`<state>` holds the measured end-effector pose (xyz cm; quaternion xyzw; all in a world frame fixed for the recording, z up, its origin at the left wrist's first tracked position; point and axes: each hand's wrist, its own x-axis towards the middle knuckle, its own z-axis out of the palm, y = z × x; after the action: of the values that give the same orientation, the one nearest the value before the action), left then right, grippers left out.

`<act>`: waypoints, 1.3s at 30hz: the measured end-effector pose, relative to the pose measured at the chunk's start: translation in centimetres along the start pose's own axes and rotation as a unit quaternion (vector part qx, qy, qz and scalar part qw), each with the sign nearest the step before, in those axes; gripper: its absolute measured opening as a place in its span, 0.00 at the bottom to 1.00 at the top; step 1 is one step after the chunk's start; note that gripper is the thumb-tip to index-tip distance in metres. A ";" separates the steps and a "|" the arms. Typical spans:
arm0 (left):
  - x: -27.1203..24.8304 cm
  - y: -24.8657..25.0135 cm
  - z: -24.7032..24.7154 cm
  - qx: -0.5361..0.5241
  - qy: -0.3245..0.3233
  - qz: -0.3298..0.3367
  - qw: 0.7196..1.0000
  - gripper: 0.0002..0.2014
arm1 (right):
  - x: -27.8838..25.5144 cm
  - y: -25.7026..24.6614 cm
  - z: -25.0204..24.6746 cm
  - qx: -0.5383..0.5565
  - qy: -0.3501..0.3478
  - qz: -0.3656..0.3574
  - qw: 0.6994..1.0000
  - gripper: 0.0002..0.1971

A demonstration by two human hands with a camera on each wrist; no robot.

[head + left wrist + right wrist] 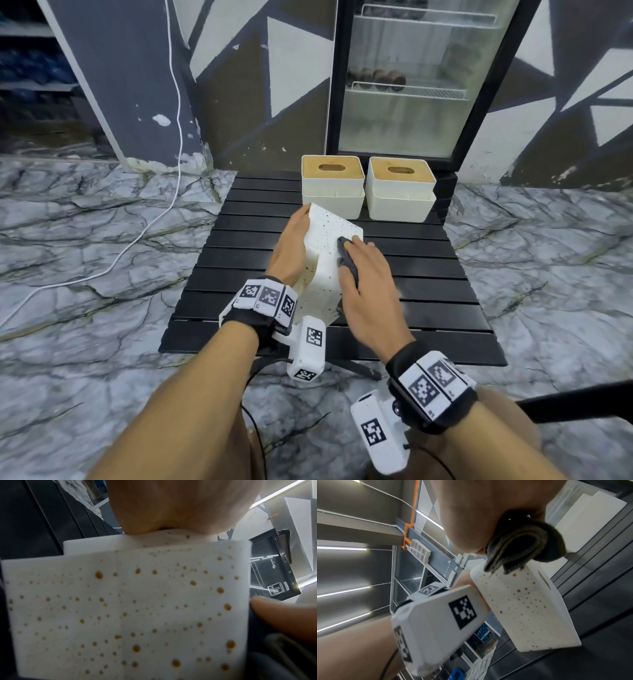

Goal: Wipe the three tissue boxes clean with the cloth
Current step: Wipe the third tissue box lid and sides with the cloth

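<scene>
A white tissue box [329, 236] speckled with brown spots is held tilted above the black slatted table [428, 274]. My left hand [291, 246] grips its left side and far corner. My right hand [366, 284] holds a folded dark grey cloth [347, 260] against the box's upper face. The left wrist view is filled by the spotted box [128, 608]. In the right wrist view the cloth [522, 543] sits bunched under my palm at the top edge of the box [522, 608]. Two more tissue boxes with wooden lids [332, 186] [399, 188] stand side by side at the table's back.
A glass-door fridge [411, 85] stands right behind the table. A white cable [137, 240] trails over the marble floor on the left. A dark bar [565, 401] juts in at the lower right.
</scene>
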<state>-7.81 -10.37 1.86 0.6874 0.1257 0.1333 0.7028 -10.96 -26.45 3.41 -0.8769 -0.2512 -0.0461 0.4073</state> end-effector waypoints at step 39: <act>0.2 -1.0 0.7 0.030 0.004 0.022 0.999 0.27 | 8.7 2.1 -0.9 -0.001 -0.051 0.026 0.998 0.14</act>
<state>-7.40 -11.00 0.89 0.7102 0.1174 0.1474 0.6783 -2.28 -24.75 5.07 -0.8847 -0.2492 0.0092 0.3939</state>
